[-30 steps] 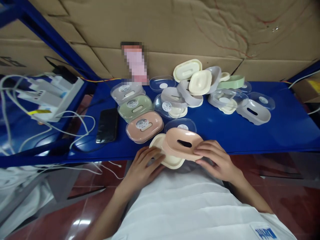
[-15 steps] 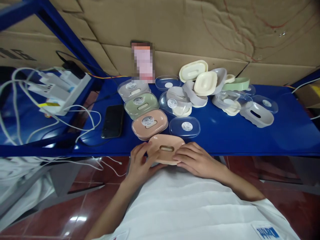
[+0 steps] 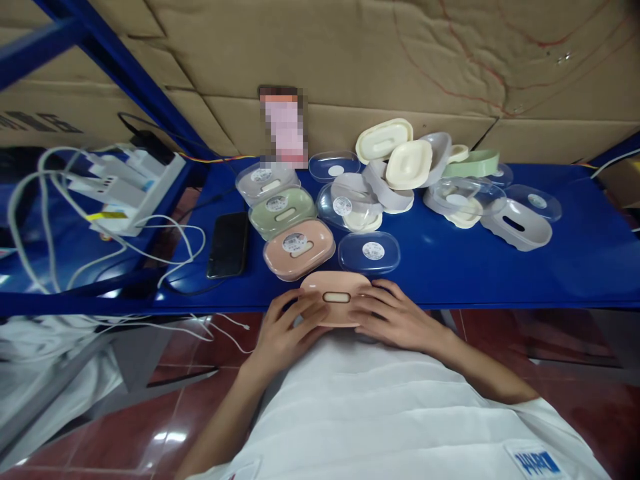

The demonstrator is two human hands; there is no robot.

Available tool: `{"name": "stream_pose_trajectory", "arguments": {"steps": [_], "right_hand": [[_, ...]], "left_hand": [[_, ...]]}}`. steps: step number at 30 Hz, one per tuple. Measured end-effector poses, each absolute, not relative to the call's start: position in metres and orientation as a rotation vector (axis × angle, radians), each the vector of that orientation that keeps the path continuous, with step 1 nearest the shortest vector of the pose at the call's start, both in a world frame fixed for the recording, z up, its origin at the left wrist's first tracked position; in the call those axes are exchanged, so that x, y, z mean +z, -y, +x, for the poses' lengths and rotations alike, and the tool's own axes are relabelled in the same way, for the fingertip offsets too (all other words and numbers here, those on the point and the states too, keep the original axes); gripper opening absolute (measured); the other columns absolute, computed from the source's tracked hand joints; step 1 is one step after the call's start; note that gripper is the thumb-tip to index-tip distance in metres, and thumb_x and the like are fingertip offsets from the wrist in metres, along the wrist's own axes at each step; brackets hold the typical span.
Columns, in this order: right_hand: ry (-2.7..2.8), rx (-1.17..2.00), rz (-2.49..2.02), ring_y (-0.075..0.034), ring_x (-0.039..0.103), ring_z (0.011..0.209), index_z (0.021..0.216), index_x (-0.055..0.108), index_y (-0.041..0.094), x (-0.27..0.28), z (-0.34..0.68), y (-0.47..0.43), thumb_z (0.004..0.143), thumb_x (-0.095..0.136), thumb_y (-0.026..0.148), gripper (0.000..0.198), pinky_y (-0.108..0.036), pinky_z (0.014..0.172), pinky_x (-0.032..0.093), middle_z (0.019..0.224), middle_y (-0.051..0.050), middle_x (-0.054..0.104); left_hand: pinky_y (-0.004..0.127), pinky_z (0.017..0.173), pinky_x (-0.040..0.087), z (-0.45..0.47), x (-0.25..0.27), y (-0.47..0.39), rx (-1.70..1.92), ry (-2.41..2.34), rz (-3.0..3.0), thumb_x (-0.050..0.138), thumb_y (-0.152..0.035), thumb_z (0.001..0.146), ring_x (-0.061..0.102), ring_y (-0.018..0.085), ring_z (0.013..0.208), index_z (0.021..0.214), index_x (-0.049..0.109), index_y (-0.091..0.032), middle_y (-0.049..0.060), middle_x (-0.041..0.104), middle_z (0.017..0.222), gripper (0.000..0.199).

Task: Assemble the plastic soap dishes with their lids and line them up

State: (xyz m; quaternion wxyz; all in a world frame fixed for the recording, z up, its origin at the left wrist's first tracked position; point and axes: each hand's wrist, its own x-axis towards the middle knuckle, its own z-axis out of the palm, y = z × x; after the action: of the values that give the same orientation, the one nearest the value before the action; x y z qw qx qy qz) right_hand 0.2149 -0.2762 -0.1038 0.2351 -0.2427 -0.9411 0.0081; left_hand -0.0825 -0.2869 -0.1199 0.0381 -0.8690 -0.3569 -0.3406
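Peach dish (image 3: 336, 281): in the head view it is lying slot-up between my two hands, over the front edge of the blue table (image 3: 440, 267), just ahead of my white shirt (image 3: 400, 413); whether the table is bearing its weight, I cannot tell.
Slot: a cream piece (image 3: 337, 298) is showing through it, so I am judging that the cream is sitting beneath the dish, fairly well lined up.
Left hand (image 3: 290, 325): it is holding the dish's left end, fingers bending over the top.
Right hand (image 3: 397, 317): it is holding the opposite end, fingers lying across the top near the slot.
Pressing: to my mind, pushing both ends evenly while supporting from below is working best; leaning on one side could be tilting the cream piece.
Checking: watching for an even cream margin in the slot and feeling along the rim for gaps is worthwhile.
Clear lid (image 3: 353, 255): it is lying just beyond the dish.
Lidded peach dish (image 3: 315, 235): it is sitting beyond my left hand, offering a guide for fit.
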Motion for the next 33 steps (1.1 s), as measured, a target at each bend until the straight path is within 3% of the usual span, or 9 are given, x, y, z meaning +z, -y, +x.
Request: {"name": "stream_pose_trajectory", "arguments": {"steps": [4,9,11,14,17,24,28,33], "right_hand": [[2.543,0.105,-0.689,-0.024,0.058,0.146,0.130,0.073,0.021,-0.098,0.224,0.267,0.106,0.068,0.039,0.030,-0.049,0.126,0.043,0.139,-0.008,0.075],[2.425,0.137,-1.152,-0.037,0.036,0.163,0.161,0.052,0.025,-0.093,0.255,0.242,0.106,0.065,0.040,0.058,-0.067,0.130,0.035,0.160,-0.016,0.058],[2.340,0.160,-1.248,-0.041,0.040,0.160,0.158,0.055,0.026,-0.094,0.267,0.237,0.105,0.068,0.042,0.057,-0.069,0.128,0.036,0.149,-0.017,0.063],[2.141,0.261,-1.293,-0.037,0.056,0.148,0.149,0.063,0.029,-0.094,0.279,0.241,0.103,0.070,0.041,0.047,-0.061,0.122,0.049,0.132,-0.013,0.064],[2.013,0.353,-1.264,-0.033,0.064,0.138,0.151,0.061,0.032,-0.088,0.277,0.254,0.104,0.070,0.036,0.048,-0.054,0.117,0.055,0.131,-0.012,0.062],[2.455,0.218,-0.936,-0.034,0.038,0.162,0.162,0.051,0.030,-0.088,0.238,0.272,0.108,0.063,0.032,0.055,-0.059,0.127,0.046,0.164,-0.014,0.053],[2.468,0.048,-0.929,-0.035,0.041,0.161,0.158,0.056,0.028,-0.096,0.231,0.275,0.105,0.069,0.041,0.056,-0.060,0.126,0.046,0.160,-0.013,0.060],[2.441,-0.037,-0.936,-0.031,0.043,0.160,0.155,0.058,0.027,-0.102,0.230,0.279,0.105,0.070,0.031,0.052,-0.059,0.127,0.045,0.158,-0.013,0.062]], "left_hand": [[0.048,0.104,0.061,-0.080,-0.120,0.285,-1.047,1.100,-2.725,0.087,-0.021,0.091,0.067,0.031,0.127,0.123,0.072,-0.021,0.013,0.077,0.124,0.036],[0.051,0.110,0.060,-0.082,-0.115,0.285,-1.040,1.131,-2.851,0.077,-0.015,0.096,0.063,0.033,0.137,0.129,0.070,-0.020,0.015,0.074,0.130,0.035],[0.052,0.111,0.059,-0.081,-0.113,0.285,-1.072,1.134,-2.874,0.076,-0.013,0.096,0.062,0.032,0.137,0.131,0.069,-0.021,0.015,0.073,0.130,0.037],[0.050,0.111,0.060,-0.077,-0.114,0.283,-1.139,1.123,-2.864,0.079,-0.015,0.095,0.064,0.031,0.134,0.131,0.068,-0.022,0.013,0.073,0.127,0.038],[0.047,0.108,0.062,-0.068,-0.118,0.280,-1.212,1.137,-2.817,0.081,-0.020,0.095,0.066,0.031,0.130,0.135,0.067,-0.023,0.015,0.067,0.134,0.042],[0.049,0.113,0.061,-0.047,-0.124,0.274,-1.354,1.278,-2.761,0.084,-0.031,0.094,0.056,0.035,0.148,0.163,0.042,-0.028,0.021,0.046,0.161,0.081],[0.054,0.121,0.054,-0.047,-0.120,0.275,-1.230,1.354,-2.846,0.080,-0.031,0.098,0.049,0.037,0.156,0.166,0.036,-0.030,0.020,0.045,0.166,0.082],[0.055,0.123,0.051,-0.049,-0.118,0.272,-1.217,1.429,-2.919,0.079,-0.031,0.099,0.045,0.035,0.159,0.160,0.043,-0.030,0.018,0.044,0.169,0.071]]}}
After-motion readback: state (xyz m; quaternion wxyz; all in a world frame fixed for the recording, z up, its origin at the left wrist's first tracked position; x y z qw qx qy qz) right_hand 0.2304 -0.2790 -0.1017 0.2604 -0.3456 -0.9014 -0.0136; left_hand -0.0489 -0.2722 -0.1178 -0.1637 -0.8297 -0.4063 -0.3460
